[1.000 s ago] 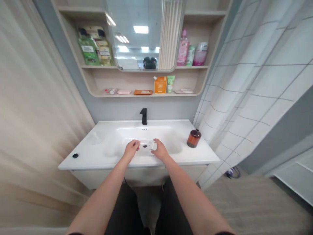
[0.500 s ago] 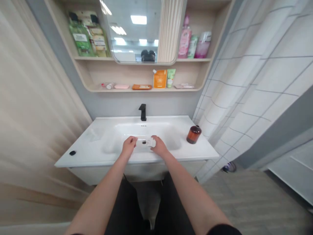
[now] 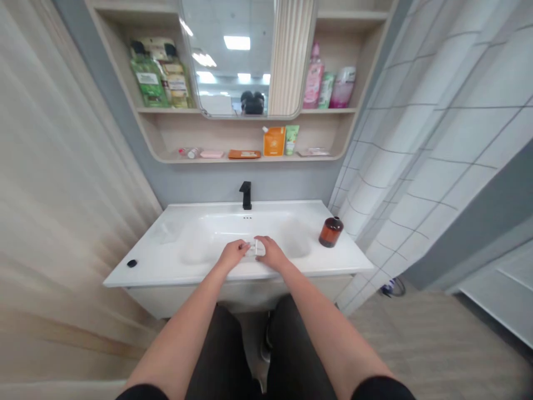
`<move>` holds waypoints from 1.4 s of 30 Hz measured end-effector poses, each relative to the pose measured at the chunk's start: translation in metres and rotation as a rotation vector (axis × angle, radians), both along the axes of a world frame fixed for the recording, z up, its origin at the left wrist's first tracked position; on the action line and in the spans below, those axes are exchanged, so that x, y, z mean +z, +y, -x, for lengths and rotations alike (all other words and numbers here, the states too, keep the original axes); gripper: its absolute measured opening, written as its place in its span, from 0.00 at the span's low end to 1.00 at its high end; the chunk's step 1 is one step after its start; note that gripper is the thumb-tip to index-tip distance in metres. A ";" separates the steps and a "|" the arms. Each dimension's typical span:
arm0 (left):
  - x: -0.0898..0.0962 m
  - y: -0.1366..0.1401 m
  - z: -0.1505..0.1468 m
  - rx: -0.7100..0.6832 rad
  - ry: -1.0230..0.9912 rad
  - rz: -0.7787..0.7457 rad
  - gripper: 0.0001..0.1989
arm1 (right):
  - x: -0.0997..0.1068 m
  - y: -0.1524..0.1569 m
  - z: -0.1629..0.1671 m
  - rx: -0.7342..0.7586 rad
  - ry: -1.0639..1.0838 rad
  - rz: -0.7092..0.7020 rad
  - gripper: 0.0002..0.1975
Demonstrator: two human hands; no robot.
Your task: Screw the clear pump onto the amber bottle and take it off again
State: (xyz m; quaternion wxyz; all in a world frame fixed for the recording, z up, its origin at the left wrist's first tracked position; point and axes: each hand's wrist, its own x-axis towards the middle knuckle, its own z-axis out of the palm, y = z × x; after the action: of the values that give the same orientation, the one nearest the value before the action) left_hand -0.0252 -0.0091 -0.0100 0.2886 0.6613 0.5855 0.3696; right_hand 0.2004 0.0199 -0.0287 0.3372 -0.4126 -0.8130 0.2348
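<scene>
Over the front of the white sink basin, my right hand has its fingers closed around a small clear container, perhaps a cup or bottle. My left hand is closed in a pinch just to the left, with its fingertips at the container's near side. A small dark spot shows between the left fingers, too small to name. Behind both hands stands a black faucet. An amber bottle without a cap stands on the counter to the right of the basin.
A small black cap-like piece and a clear plastic item lie on the left counter. Above hangs a shelf unit with a mirror, bottles, an orange pouch and a green tube. A curtain borders the left.
My left hand has moved right, up to the container in my right hand. The gap between the two hands has closed. The camera view has shifted slightly.
</scene>
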 end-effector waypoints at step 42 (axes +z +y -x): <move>-0.005 -0.001 0.003 -0.054 -0.067 -0.043 0.12 | 0.001 -0.002 0.000 0.073 0.083 0.033 0.43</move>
State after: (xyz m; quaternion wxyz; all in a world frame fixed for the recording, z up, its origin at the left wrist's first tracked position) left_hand -0.0278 -0.0100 -0.0155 0.3035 0.6701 0.5496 0.3959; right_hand 0.2004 0.0176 -0.0280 0.3551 -0.3783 -0.8088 0.2770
